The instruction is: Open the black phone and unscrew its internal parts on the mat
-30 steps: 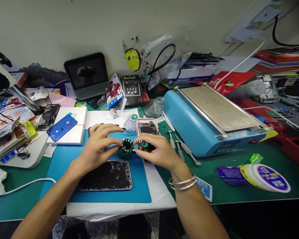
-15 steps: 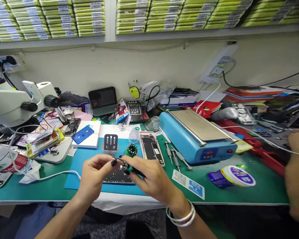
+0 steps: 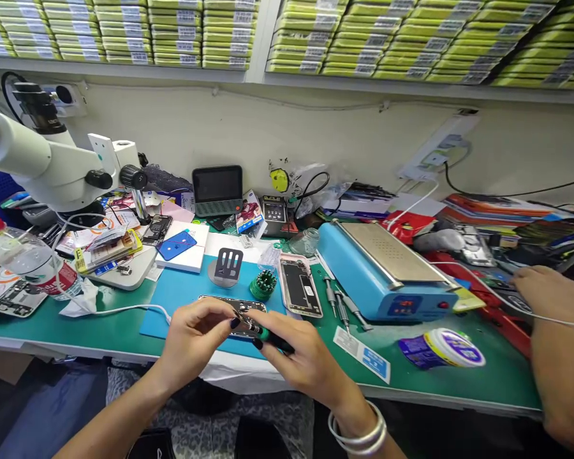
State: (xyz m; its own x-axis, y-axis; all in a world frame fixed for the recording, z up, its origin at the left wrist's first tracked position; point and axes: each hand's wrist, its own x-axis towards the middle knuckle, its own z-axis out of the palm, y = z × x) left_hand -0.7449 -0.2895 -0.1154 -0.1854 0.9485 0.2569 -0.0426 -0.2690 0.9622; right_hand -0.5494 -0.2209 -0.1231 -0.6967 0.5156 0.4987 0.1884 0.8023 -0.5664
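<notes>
Right hand [image 3: 301, 360] grips a screwdriver [image 3: 270, 336] at lower centre, left hand [image 3: 196, 338] pinches its tip, too small to make out; phone [image 3: 256, 307] half hidden behind them

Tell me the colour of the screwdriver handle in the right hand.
The screwdriver has a green and black handle; head view.
</notes>
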